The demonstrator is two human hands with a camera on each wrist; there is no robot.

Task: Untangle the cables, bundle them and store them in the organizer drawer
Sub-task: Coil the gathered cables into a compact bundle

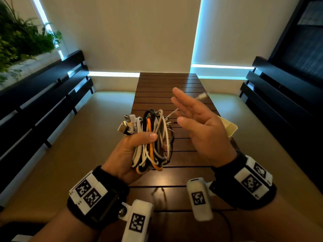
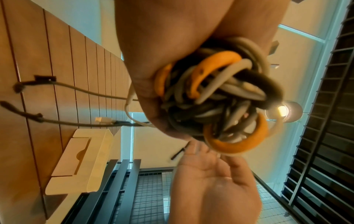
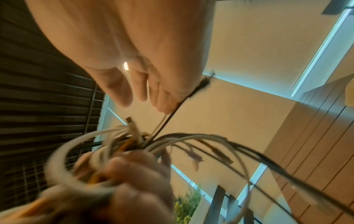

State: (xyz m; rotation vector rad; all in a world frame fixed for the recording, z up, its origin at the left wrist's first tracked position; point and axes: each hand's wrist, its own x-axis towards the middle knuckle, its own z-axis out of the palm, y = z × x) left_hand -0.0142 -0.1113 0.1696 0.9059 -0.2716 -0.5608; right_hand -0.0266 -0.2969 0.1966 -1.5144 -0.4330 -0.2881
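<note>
My left hand (image 1: pixel 143 142) grips a tangled bundle of cables (image 1: pixel 153 130), white, grey, black and orange, held above the wooden slatted table (image 1: pixel 166 84). Several plug ends (image 1: pixel 126 124) stick out at its upper left. My right hand (image 1: pixel 188 116) is just right of the bundle with fingers straight and spread. A thin white cable end (image 1: pixel 202 96) leaves the bundle and runs behind those fingers. The cream organizer drawer (image 1: pixel 231 128) sits on the table, partly hidden behind the right hand. The left wrist view shows the bundle (image 2: pixel 220 98), the right hand (image 2: pixel 210 181) and the drawer (image 2: pixel 80 163).
Black slatted benches (image 1: pixel 43 105) (image 1: pixel 279 95) flank the table on both sides. Green plants (image 1: pixel 21 41) stand at the far left. Two loose cable ends (image 2: pixel 57 84) hang from the bundle towards the table. A thin black cord (image 1: pixel 227 224) lies at the near edge.
</note>
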